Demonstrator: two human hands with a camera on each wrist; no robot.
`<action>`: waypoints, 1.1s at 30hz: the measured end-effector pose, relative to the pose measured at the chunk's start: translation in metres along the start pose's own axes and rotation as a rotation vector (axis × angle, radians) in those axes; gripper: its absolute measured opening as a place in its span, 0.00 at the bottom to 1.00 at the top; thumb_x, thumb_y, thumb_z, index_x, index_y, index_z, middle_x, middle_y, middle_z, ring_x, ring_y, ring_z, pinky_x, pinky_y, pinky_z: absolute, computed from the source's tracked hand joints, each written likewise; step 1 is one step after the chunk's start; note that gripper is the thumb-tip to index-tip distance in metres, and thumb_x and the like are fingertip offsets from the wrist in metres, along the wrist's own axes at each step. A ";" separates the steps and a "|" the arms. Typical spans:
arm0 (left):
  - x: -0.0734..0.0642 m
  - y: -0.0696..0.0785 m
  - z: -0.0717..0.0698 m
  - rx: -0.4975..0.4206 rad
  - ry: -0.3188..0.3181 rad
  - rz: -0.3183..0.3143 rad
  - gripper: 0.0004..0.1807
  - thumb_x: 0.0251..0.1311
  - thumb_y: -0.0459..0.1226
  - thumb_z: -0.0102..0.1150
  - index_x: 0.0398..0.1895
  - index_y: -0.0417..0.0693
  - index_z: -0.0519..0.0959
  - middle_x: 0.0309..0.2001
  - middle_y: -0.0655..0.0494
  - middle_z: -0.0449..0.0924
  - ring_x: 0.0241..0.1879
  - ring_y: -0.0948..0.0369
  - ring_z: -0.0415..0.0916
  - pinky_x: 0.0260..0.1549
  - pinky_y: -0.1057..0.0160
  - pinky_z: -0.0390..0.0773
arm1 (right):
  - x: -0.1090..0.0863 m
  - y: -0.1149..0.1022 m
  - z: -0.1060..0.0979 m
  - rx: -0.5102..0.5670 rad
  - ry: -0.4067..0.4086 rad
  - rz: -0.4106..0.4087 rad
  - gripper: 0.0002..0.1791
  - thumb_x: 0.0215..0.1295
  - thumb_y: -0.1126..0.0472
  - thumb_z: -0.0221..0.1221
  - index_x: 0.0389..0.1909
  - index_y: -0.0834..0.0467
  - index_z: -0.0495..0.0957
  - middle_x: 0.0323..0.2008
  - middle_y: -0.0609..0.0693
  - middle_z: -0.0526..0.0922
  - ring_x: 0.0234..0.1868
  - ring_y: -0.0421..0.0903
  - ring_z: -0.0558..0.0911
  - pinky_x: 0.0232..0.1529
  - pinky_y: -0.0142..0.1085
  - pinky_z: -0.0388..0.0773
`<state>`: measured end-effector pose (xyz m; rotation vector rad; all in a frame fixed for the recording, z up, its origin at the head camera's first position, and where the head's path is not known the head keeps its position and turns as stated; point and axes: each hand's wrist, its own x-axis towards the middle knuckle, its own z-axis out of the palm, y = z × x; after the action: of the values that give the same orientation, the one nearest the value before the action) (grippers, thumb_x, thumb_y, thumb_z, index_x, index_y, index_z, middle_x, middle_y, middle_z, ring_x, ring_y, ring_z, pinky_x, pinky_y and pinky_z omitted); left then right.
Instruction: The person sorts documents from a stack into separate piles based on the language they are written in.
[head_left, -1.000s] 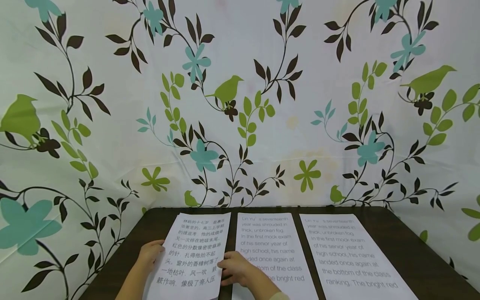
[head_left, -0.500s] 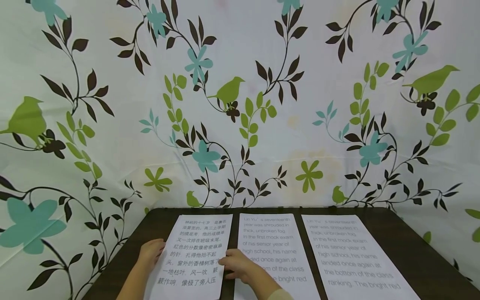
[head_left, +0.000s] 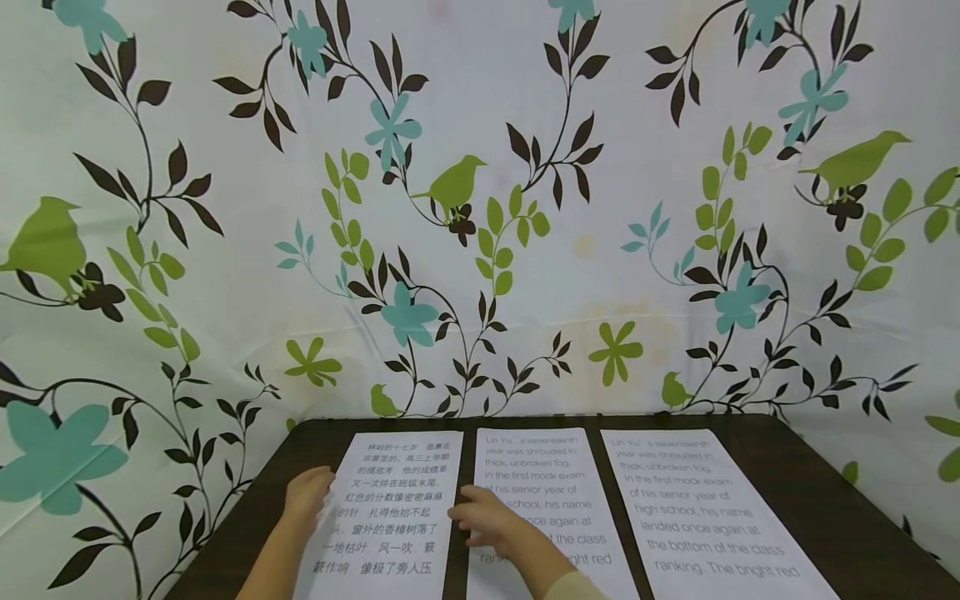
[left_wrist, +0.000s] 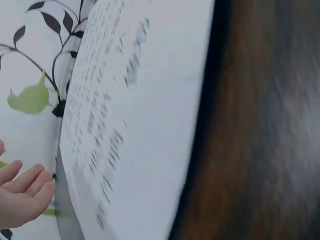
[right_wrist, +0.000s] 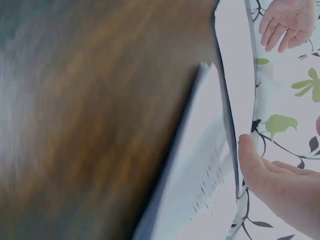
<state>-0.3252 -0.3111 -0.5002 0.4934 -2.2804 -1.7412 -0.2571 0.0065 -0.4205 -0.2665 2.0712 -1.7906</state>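
Note:
A stack of white paper printed with Chinese characters (head_left: 390,508) lies on the left of the dark table. My left hand (head_left: 306,500) is at its left edge, fingers loosely bent and holding nothing. My right hand (head_left: 491,525) hovers with spread fingers between that stack and the middle English-text paper (head_left: 543,475), covering part of its print. In the right wrist view my right hand (right_wrist: 280,185) shows its thumb extended, and my left hand (right_wrist: 292,22) appears beyond with open palm. The left wrist view shows the Chinese-text paper (left_wrist: 155,120) close up, blurred.
Another English-text paper (head_left: 697,508) lies on the right. The dark wooden table (head_left: 802,483) ends at the back against a white cloth (head_left: 570,167) patterned with leaves, flowers and green birds. Narrow strips of tabletop separate the papers.
Both hands have let go of the Chinese-text stack's sides and lifted a little, the right one moving slightly away. The stack's far left corner, uneven earlier, now looks squared.

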 end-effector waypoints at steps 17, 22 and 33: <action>-0.061 0.108 0.067 -0.185 -0.246 0.002 0.28 0.56 0.37 0.49 0.57 0.29 0.57 0.49 0.36 0.68 0.46 0.48 0.70 0.46 0.48 0.65 | -0.018 -0.022 -0.075 -0.101 0.119 -0.037 0.35 0.56 0.58 0.54 0.59 0.71 0.52 0.48 0.66 0.68 0.46 0.60 0.71 0.40 0.46 0.71; -0.082 0.130 0.086 -0.187 -0.285 -0.023 0.24 0.58 0.34 0.45 0.55 0.28 0.59 0.49 0.34 0.68 0.46 0.45 0.69 0.45 0.49 0.66 | -0.023 -0.024 -0.094 -0.134 0.154 -0.018 0.36 0.56 0.56 0.54 0.60 0.70 0.52 0.48 0.65 0.68 0.46 0.59 0.71 0.40 0.45 0.72; -0.089 0.132 0.122 -0.185 -0.389 -0.030 0.24 0.55 0.32 0.48 0.53 0.26 0.60 0.45 0.34 0.70 0.45 0.44 0.70 0.42 0.51 0.69 | -0.035 -0.020 -0.128 -0.155 0.277 0.012 0.34 0.56 0.58 0.54 0.59 0.70 0.54 0.49 0.66 0.67 0.45 0.58 0.71 0.39 0.45 0.71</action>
<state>-0.3063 -0.1364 -0.4033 0.1637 -2.3246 -2.1989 -0.2802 0.1325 -0.3810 -0.0485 2.4018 -1.7441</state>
